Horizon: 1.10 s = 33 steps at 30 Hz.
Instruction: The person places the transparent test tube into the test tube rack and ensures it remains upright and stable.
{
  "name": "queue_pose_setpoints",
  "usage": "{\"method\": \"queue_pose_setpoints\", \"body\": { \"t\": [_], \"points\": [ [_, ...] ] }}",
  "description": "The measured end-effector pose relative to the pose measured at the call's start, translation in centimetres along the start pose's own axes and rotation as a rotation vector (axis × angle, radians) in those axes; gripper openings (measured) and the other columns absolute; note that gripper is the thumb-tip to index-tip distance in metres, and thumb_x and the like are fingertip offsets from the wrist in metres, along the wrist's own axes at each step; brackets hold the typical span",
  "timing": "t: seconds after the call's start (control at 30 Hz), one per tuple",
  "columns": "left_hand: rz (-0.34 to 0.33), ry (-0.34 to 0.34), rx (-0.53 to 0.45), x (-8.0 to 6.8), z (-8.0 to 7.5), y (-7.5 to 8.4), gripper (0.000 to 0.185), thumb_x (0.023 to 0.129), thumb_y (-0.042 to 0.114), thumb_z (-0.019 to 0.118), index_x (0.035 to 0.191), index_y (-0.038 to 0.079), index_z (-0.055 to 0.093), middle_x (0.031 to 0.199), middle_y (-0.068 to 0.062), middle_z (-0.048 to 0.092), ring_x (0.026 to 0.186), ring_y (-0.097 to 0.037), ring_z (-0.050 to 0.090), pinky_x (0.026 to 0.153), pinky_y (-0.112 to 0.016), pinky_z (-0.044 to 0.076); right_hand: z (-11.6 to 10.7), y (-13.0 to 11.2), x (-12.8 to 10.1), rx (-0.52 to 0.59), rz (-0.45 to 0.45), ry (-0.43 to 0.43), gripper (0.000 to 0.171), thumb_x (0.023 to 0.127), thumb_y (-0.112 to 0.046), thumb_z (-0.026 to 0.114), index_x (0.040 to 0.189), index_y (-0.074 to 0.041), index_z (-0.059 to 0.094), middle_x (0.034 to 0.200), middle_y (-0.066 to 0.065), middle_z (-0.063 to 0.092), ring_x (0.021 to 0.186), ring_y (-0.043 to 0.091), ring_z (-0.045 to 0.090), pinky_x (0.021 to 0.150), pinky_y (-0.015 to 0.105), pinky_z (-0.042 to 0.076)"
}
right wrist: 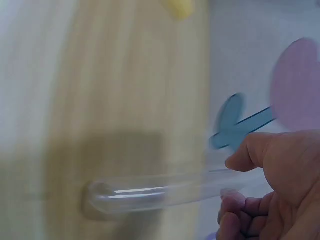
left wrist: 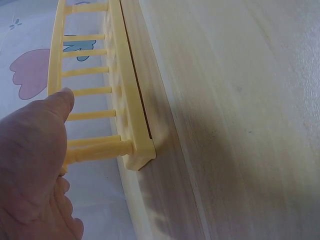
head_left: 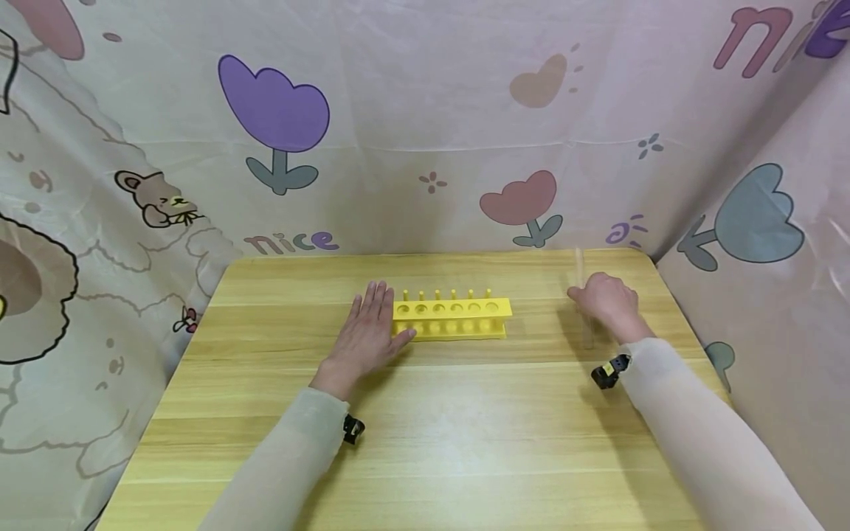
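Step in hand, as judged: a clear glass test tube (right wrist: 150, 192) is held in the curled fingers of the right hand (head_left: 607, 301), above the wooden table (head_left: 425, 442), well right of the yellow rack (head_left: 454, 318); the rack's left end is steadied by the left hand (head_left: 368, 332), fingers flat and straight; all rack holes appear empty. The next move likely calls for upright alignment over a hole; the raised pegs behind the holes could obstruct; patterned cloth (head_left: 425, 110) surrounds the table.

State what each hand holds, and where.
Right hand grips a clear tube near one end. Left hand holds nothing, lying flat against the yellow rack's left end.
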<state>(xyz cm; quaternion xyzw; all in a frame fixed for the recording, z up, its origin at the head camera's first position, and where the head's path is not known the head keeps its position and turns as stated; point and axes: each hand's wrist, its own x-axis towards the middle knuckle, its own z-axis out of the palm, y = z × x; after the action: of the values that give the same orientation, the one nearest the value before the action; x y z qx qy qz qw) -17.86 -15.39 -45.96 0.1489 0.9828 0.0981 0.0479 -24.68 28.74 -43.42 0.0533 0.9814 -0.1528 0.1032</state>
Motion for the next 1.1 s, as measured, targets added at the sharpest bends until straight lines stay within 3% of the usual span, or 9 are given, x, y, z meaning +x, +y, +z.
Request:
{"method": "queue_pose_setpoints", "body": {
  "t": [0.1, 0.2, 0.37, 0.47, 0.8, 1.1],
  "points": [
    [0.002, -0.003, 0.002, 0.0, -0.1, 0.0, 0.093, 0.109, 0.063, 0.039, 0.168, -0.002, 0.007, 0.177, -0.019, -0.002, 0.164, -0.034, -0.007, 0.134, -0.053, -0.001, -1.2, -1.3, -0.7, 0.024, -0.042, 0.043, 0.049, 0.102, -0.045, 0.052, 0.063, -0.015, 0.048, 0.059, 0.0, 0.045, 0.062, 0.023, 0.048, 0.064, 0.043, 0.044],
    [0.005, -0.005, 0.009, -0.1, -0.2, 0.0, 0.093, 0.109, 0.064, 0.037, 0.168, -0.001, 0.006, 0.177, -0.02, -0.001, 0.164, -0.034, -0.007, 0.134, -0.053, 0.0, -1.9, -2.6, -1.4, 0.069, -0.088, 0.119, 0.04, 0.098, -0.037, 0.052, 0.067, -0.014, 0.049, 0.06, 0.0, 0.046, 0.063, 0.024, 0.047, 0.067, 0.046, 0.043],
    [0.002, -0.012, 0.012, -0.1, -0.3, 0.1, 0.093, 0.109, 0.065, 0.035, 0.168, -0.001, 0.005, 0.177, -0.019, -0.003, 0.164, -0.034, -0.008, 0.134, -0.053, -0.002, -1.4, -4.0, -2.4, 0.097, -0.188, 0.283, 0.029, 0.1, -0.029, 0.053, 0.098, -0.001, 0.061, 0.092, 0.018, 0.069, 0.089, 0.039, 0.064, 0.087, 0.063, 0.042],
    [0.003, -0.012, 0.005, -0.1, -0.4, 0.1, 0.093, 0.109, 0.064, 0.036, 0.168, -0.002, 0.006, 0.177, -0.019, -0.003, 0.164, -0.035, -0.007, 0.134, -0.053, -0.001, -0.6, -4.2, -2.9, 0.079, -0.249, 0.373, 0.034, 0.103, -0.029, 0.055, 0.106, 0.003, 0.065, 0.104, 0.025, 0.071, 0.097, 0.045, 0.064, 0.087, 0.063, 0.041],
    [0.005, -0.021, -0.003, -0.1, -0.5, 0.2, 0.092, 0.109, 0.063, 0.035, 0.168, -0.001, 0.003, 0.177, -0.02, -0.003, 0.164, -0.034, -0.008, 0.134, -0.054, -0.002, 1.5, -3.6, -3.6, -0.008, -0.406, 0.51, 0.035, 0.104, -0.027, 0.061, 0.102, 0.008, 0.064, 0.094, 0.027, 0.066, 0.09, 0.046, 0.06, 0.076, 0.057, 0.046],
    [0.001, -0.023, -0.001, 0.0, -0.5, 0.2, 0.082, 0.113, 0.056, 0.027, 0.168, -0.001, 0.006, 0.176, -0.018, -0.006, 0.164, -0.033, -0.009, 0.133, -0.054, -0.004, 0.9, -5.0, -4.8, 0.025, -0.498, 0.591, 0.031, 0.101, -0.024, 0.064, 0.099, 0.007, 0.064, 0.089, 0.025, 0.066, 0.084, 0.045, 0.061, 0.073, 0.058, 0.048]
  ]
}}
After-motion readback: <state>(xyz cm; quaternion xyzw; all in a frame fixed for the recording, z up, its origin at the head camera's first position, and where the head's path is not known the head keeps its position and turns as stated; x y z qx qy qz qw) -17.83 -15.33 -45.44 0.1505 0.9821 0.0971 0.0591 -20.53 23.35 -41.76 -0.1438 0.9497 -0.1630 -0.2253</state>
